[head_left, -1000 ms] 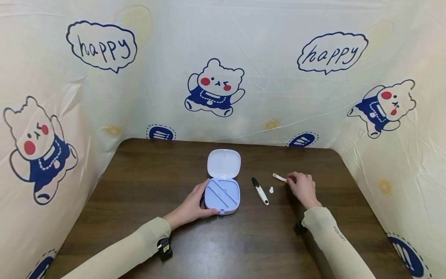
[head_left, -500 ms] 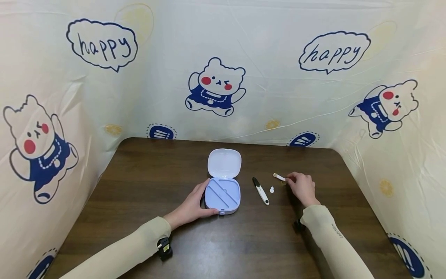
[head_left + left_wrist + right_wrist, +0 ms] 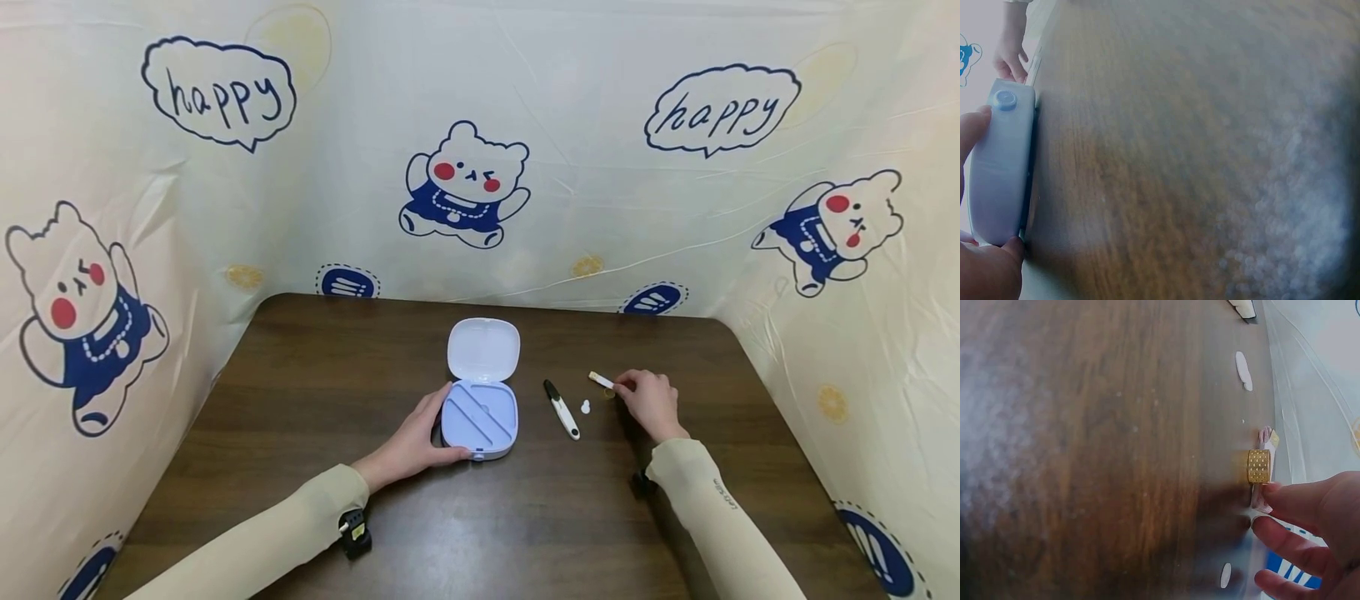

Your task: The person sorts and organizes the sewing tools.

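A lavender case (image 3: 480,421) lies on the table with its clear-looking lid (image 3: 483,350) raised at the far side and diagonal slots inside. My left hand (image 3: 411,442) grips the case along its left side, thumb at the front near the round button (image 3: 1005,100). At the right, my right hand (image 3: 651,402) pinches the near end of a narrow white strip (image 3: 600,380) with a yellowish far end, between thumb and index finger. A dimpled gold thimble (image 3: 1259,466) stands right beside the strip, close to the thumb.
Between the case and my right hand lie a slim black-and-white tool (image 3: 562,410) and a small white piece (image 3: 585,407). Near my right fingers is a white oval (image 3: 1225,575). A cartoon-printed cloth (image 3: 570,158) surrounds the brown table (image 3: 337,350).
The head view has shifted very slightly. Both hands keep nearly the same places, the left on the case and the right at the white strip.
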Tool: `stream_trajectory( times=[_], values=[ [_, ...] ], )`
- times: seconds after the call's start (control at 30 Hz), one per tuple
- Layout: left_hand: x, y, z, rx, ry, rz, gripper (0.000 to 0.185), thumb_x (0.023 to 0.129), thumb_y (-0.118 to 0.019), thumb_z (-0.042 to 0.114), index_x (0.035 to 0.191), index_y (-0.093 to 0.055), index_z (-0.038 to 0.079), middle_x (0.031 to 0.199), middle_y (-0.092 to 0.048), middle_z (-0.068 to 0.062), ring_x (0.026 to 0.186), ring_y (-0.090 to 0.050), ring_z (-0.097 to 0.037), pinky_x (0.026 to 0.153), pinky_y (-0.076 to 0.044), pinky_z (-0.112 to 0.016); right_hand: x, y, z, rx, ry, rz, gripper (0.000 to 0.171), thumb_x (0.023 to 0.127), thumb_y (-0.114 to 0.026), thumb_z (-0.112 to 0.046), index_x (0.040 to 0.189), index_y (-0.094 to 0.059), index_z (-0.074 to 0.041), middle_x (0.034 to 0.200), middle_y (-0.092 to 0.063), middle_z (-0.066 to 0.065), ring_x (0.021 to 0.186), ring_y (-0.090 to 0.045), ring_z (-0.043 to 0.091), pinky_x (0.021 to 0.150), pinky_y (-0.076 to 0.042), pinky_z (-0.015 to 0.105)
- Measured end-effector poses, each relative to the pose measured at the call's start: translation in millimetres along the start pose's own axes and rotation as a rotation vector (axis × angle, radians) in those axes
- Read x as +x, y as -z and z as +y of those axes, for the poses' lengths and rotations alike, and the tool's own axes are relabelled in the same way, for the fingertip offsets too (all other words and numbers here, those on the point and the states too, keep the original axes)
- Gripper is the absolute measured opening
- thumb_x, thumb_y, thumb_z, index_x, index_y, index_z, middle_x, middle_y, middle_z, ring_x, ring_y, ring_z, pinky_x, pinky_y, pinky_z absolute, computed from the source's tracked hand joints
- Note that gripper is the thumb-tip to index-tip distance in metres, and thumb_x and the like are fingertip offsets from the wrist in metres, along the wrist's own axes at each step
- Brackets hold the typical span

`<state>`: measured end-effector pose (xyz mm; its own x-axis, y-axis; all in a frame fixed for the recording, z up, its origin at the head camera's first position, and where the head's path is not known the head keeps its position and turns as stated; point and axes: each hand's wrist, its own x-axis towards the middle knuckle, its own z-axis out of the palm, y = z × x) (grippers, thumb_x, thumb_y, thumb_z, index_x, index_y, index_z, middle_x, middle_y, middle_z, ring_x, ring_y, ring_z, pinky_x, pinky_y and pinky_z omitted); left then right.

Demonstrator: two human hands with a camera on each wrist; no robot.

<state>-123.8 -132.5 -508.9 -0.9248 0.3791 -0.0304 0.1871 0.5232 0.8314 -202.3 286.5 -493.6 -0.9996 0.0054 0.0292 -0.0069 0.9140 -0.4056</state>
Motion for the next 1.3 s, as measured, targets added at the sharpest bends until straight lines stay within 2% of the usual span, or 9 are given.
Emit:
stream_trajectory(
  times=[0.27, 0.43, 0.67, 0.9, 1.3],
  values=[
    [-0.1, 0.0, 0.6, 0.004, 0.002, 0.002, 0.118, 0.080, -0.091, 0.044, 0.166, -0.020, 0.005, 0.165, -0.030, -0.022, 0.150, -0.035, -0.037, 0.119, -0.034, -0.054, -2, -2, 6, 0.026, -0.008, 0.030, 0.014, 0.099, -0.072, -0.020, 0.103, -0.078, -0.008, 0.107, -0.076, 0.017, 0.109, -0.056, 0.049, 0.090, -0.036, 0.066],
    [-0.4, -0.4, 0.4, 0.008, 0.005, 0.001, 0.118, 0.080, -0.091, 0.044, 0.166, -0.020, 0.005, 0.165, -0.029, -0.022, 0.151, -0.034, -0.037, 0.119, -0.034, -0.054, -5, 0, 9, 0.042, -0.022, 0.020, 0.015, 0.099, -0.072, -0.020, 0.103, -0.078, -0.007, 0.107, -0.076, 0.017, 0.111, -0.052, 0.048, 0.094, -0.034, 0.066],
    [-0.5, -0.4, 1.2, 0.006, 0.006, 0.001, 0.118, 0.081, -0.091, 0.043, 0.166, -0.020, 0.005, 0.165, -0.030, -0.023, 0.150, -0.034, -0.037, 0.119, -0.034, -0.054, -9, 3, 11, 0.062, -0.029, 0.022, 0.014, 0.099, -0.071, -0.018, 0.102, -0.077, -0.005, 0.090, -0.075, 0.014, 0.116, -0.048, 0.048, 0.096, -0.032, 0.064],
    [-0.5, -0.7, 1.6, 0.008, 0.017, 0.000, 0.117, 0.081, -0.091, 0.043, 0.166, -0.020, 0.005, 0.164, -0.030, -0.023, 0.150, -0.035, -0.038, 0.119, -0.034, -0.055, -11, 3, 16, 0.055, -0.028, 0.061, 0.013, 0.099, -0.071, -0.016, 0.100, -0.077, -0.005, 0.099, -0.076, 0.016, 0.116, -0.049, 0.047, 0.096, -0.032, 0.064],
    [0.2, -1.0, 0.2, 0.012, 0.012, 0.007, 0.117, 0.080, -0.091, 0.043, 0.166, -0.021, 0.005, 0.164, -0.031, -0.023, 0.149, -0.036, -0.037, 0.118, -0.035, -0.055, -22, 8, 10, 0.079, 0.022, 0.121, 0.012, 0.097, -0.073, -0.015, 0.098, -0.078, -0.005, 0.094, -0.076, 0.014, 0.113, -0.051, 0.045, 0.095, -0.033, 0.065]
  ],
)
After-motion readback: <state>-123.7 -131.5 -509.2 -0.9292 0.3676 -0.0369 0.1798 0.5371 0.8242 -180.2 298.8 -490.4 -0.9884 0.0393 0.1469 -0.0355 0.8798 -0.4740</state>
